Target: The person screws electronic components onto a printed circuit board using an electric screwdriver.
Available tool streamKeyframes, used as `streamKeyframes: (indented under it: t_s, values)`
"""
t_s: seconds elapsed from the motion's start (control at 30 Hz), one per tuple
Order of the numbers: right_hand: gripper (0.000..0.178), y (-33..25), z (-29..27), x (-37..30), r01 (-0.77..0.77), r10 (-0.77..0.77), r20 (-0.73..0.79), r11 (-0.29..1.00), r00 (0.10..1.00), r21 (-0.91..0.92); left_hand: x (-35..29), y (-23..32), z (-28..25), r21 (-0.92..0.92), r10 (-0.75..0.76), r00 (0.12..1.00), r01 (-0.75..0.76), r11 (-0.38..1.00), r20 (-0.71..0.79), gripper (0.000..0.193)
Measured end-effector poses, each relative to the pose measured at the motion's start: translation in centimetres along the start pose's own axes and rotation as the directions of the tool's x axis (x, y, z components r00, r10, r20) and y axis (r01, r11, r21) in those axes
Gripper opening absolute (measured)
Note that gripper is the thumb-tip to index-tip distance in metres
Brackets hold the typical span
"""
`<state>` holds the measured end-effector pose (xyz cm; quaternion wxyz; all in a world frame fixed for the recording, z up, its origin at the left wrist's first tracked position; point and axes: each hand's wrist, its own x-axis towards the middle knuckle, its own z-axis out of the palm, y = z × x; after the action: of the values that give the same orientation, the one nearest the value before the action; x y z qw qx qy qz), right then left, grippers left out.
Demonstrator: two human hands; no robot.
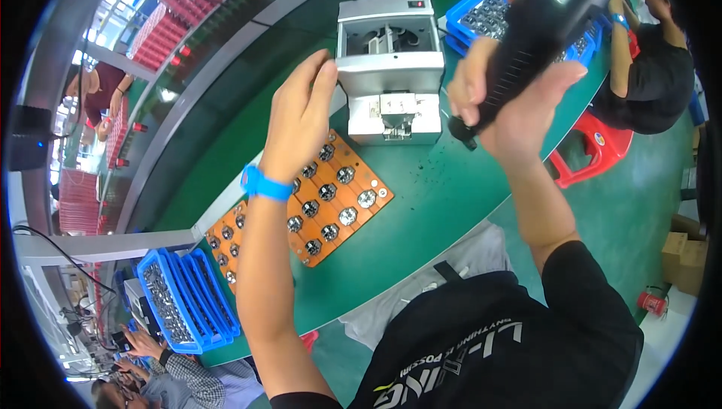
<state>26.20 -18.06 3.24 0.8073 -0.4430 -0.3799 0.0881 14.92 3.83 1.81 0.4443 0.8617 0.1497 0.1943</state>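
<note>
My right hand [519,97] grips a black electric screwdriver [538,29], held raised and tilted over the green table [444,198]. My left hand [301,119], with a blue wristband, is lifted with its fingers close together near the left side of a grey screw-feeder machine [391,71]; whether it pinches anything is unclear. Below my left forearm lies an orange fixture board [331,198] holding several round metal parts.
Blue trays of small metal parts stand at the far right [481,18] and stacked at the lower left [184,300]. A person in black sits on a red stool [594,149] at the upper right. Other people work at the left and lower left.
</note>
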Motion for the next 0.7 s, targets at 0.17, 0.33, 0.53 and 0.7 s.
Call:
streamKeyframes:
  t_s: [0.17, 0.33, 0.53, 0.7]
  values:
    - [0.057, 4.1, 2.3, 2.0, 0.237, -0.244, 0.096, 0.968, 0.965, 0.08, -9.2, -1.1, -2.4, 0.249, 0.255, 0.95, -0.206, 0.946, -0.182, 0.035]
    - [0.053, 6.3, 3.7, 1.7, 0.324, -0.33, 0.053, 0.941, 0.943, 0.095, -15.9, -3.2, -3.5, 0.325, 0.164, 0.944, -0.066, 0.943, -0.286, 0.034]
    - [0.066, 6.9, 4.4, 1.6, 0.263, -0.26, 0.058, 0.964, 0.964, -0.051, -18.2, -4.2, -4.0, 0.34, 0.119, 0.945, -0.008, 0.94, -0.305, 0.038]
    - [0.071, 5.2, 5.5, 1.0, 0.052, -0.061, -0.078, 0.993, 0.995, -0.11, -19.5, -4.5, -4.5, 0.325, 0.133, 0.947, -0.032, 0.945, -0.293, 0.042]
